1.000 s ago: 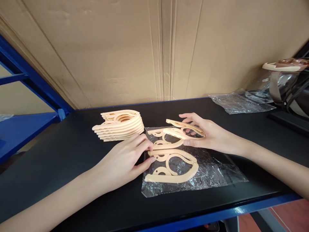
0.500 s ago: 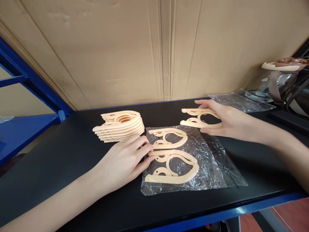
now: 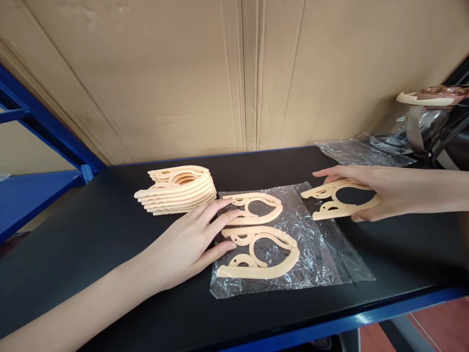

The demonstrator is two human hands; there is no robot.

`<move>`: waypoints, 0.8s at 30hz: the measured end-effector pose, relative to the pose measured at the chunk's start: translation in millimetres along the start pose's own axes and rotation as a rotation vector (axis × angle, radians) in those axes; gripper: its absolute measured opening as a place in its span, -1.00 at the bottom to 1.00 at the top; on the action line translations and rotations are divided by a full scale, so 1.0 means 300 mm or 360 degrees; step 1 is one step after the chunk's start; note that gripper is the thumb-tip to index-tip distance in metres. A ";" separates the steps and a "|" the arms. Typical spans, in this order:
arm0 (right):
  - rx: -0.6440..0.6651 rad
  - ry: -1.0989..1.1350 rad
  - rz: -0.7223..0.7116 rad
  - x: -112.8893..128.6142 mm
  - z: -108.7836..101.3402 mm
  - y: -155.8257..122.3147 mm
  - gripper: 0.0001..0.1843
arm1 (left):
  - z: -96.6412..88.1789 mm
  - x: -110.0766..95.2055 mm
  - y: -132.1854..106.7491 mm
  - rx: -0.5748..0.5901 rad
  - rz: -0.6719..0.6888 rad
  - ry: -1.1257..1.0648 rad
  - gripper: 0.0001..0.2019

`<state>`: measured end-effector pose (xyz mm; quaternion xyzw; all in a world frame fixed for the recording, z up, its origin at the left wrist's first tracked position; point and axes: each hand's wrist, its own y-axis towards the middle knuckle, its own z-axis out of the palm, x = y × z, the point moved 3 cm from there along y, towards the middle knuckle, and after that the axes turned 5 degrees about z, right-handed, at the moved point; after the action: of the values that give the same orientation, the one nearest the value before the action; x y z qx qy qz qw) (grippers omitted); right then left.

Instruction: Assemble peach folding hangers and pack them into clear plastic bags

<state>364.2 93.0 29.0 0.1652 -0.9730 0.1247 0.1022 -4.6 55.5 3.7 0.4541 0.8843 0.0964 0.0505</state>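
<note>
A clear plastic bag lies on the black surface with two cream folded hangers in it, an upper hanger and a lower hanger. Spread fingers of my left hand rest on the bag's left end, over the ends of those hangers. At the bag's right side, my right hand grips another folded hanger by its curved end, its two straight ends pointing left toward the bag. Behind my left hand stands a stack of the same hangers.
More clear plastic bags lie at the back right, beside an object with brown and cream parts. Cardboard rises along the back. A blue frame borders the left, and a blue edge runs along the front.
My right hand has carried its hanger to the right and nearer, to the bag's right end. My left fingers have spread and moved further onto the bag.
</note>
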 end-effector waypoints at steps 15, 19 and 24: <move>-0.0012 0.0147 -0.0217 0.172 0.054 0.056 -0.14 | 0.018 0.002 -0.016 0.0084 0.0030 -0.0011 -0.44; -0.0072 0.0132 -0.0237 0.173 0.060 0.061 -0.15 | 0.019 0.000 -0.018 0.0064 0.0051 -0.0022 -0.43; -0.0136 0.0081 -0.0287 0.189 0.053 0.061 -0.16 | 0.019 -0.003 -0.017 0.0096 0.0039 0.0013 -0.43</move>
<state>302.9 88.4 23.7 0.2443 -0.9557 0.0776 0.1445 -7.2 52.7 -3.1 0.4659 0.8813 0.0720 0.0321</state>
